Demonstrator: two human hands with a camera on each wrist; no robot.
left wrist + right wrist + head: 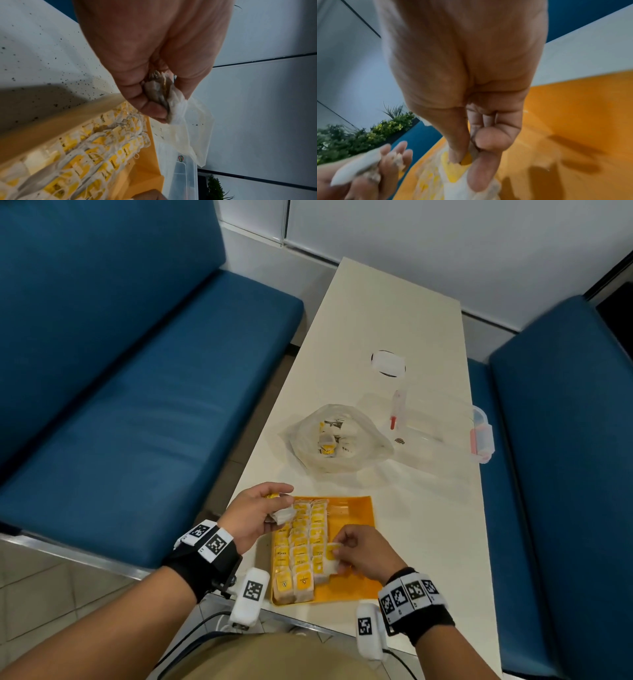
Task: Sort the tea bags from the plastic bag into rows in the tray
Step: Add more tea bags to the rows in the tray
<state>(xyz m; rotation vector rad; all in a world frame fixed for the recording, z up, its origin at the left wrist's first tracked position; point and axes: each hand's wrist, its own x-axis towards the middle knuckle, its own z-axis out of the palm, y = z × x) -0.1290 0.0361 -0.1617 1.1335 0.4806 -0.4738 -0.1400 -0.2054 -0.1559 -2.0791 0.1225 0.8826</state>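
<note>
While the orange tray (pixel 356 510) sat on the bench (pixel 394 320), the left hand (pixel 255 513) clutched spare tea bags (pixel 281 514) beside its rows. Its wrist view showed fingers (pixel 135 100) curled round them. Opposite, the right hand (pixel 471 81) pinched one tea bag (pixel 453 174) over the tray.
</note>
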